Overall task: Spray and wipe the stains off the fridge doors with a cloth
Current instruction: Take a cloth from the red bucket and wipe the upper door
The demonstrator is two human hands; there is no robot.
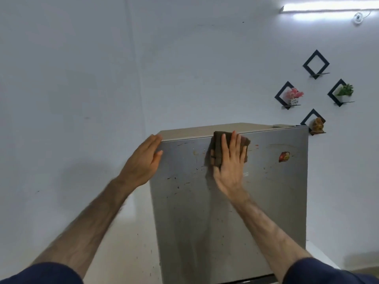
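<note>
A grey steel fridge door fills the middle of the view, speckled with small brown and orange stains. My right hand lies flat, fingers spread, pressing a brown folded cloth against the door just below its top edge. My left hand rests open on the door's upper left corner, fingers against the edge, holding nothing. A red sticker sits near the door's upper right. No spray bottle is in view.
The fridge's beige top meets a white wall. Black diamond wall shelves hold a pink flower pot, a green plant and a small brown figurine right of the fridge. A tube light glows top right.
</note>
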